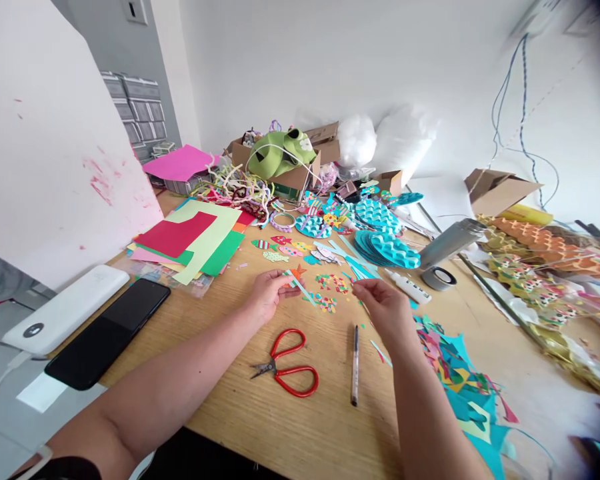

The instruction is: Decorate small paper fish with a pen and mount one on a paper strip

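My left hand (269,295) pinches an orange paper cutout (297,273) with pointed ends, and a pale blue paper strip (304,289) sticks out from the same fingers. Across from it, my right hand (386,308) has its thumb and fingertips pressed together; whatever is between them is too small to make out. Small colourful paper bits (330,285) lie on the table between the hands. Closer to me are red-handled scissors (286,367), lying with blades slightly parted, and a pen (355,365). Several paper fish (290,250) are spread beyond my left hand.
Coloured paper sheets (190,233) are stacked at left, near a black phone (109,332) and white power bank (65,308). To the right are blue wavy discs (387,248), a glue tube (409,285), a tape roll (439,279), a metal flask (453,243) and paper scraps (460,373).
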Demonstrator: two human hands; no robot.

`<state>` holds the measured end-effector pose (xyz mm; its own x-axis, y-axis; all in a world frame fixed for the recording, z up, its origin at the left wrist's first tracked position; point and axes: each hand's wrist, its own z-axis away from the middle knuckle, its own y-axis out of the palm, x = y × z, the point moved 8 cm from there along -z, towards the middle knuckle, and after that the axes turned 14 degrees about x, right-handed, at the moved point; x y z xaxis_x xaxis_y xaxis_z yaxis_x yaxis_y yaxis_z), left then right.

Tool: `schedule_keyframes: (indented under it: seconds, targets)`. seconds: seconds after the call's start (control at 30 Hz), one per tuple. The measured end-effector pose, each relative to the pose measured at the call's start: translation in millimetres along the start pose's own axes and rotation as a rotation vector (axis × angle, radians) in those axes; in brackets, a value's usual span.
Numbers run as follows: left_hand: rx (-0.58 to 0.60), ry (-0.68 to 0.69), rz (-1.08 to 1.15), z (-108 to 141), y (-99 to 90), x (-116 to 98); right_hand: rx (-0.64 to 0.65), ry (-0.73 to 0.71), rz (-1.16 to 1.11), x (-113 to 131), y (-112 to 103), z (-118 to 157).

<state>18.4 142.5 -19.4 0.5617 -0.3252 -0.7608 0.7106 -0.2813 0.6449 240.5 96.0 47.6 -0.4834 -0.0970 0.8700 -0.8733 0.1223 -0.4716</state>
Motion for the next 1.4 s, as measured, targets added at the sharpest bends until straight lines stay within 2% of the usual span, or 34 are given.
schedule_keyframes:
  seconds: [0.2,0.3,0.53,0.73,0.87,1.0,1.2,1.4]
  targets:
    - [-0.042,0.051,0.026,-2.0,-6.9,-7.6,0.223,-0.159,0.322,9.9,66.1,-0.8]
    - [-0.047,0.059,0.027,-2.6,-8.6,-7.7,0.282,-0.203,0.471,11.4,87.5,-1.4]
    - [-0.020,0.055,0.017,-2.3,-4.9,-4.4,0.317,-0.247,0.738,12.2,107.8,-1.8]
    - [0.024,0.034,0.015,-0.6,2.2,-3.6,0.315,-0.274,0.818,14.1,114.6,0.7]
    - [0.046,0.007,0.031,-0.6,3.8,-1.5,0.306,-0.270,0.753,13.1,114.2,1.7]
    - [0.065,-0.006,0.056,-1.1,3.9,-0.8,0.257,-0.252,0.598,13.1,104.3,0.2]
    - [0.119,-0.046,0.094,-0.1,9.1,1.6,0.167,-0.174,0.227,7.8,76.2,-4.0]
    - [0.232,-0.126,0.125,4.8,23.1,5.1,0.195,-0.100,-0.158,4.1,69.3,-0.7]
